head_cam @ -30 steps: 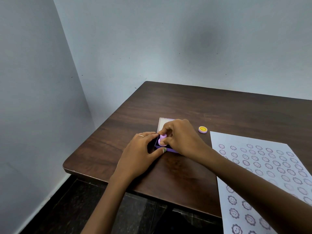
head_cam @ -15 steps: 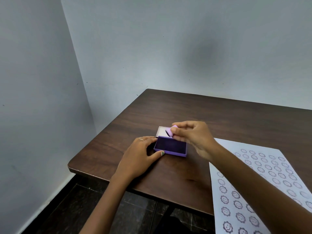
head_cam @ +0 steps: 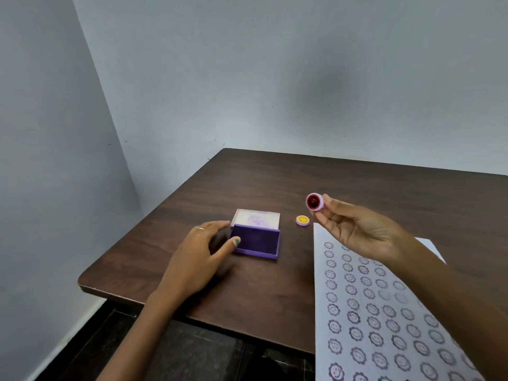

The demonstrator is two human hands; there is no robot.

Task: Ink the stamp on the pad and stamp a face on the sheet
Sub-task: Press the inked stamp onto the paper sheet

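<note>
Beside pad (head_cam: 257, 241): cap (head_cam: 302, 220) (yellow) | right hand (head_cam: 354, 229) pinches stamp (head_cam: 314, 201)

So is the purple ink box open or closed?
Open. The ink pad has its lid flipped up behind it, and the dark purple ink surface shows.

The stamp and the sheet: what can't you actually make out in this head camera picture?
- Stamp, head view: inked face too small and blurred to read its design.
- Sheet: right and bottom parts cut off by the frame edge; far corner hidden behind the right hand.
- Ink pad: left edge covered by the left hand.
- Yellow cap: marking too small to read.
</note>
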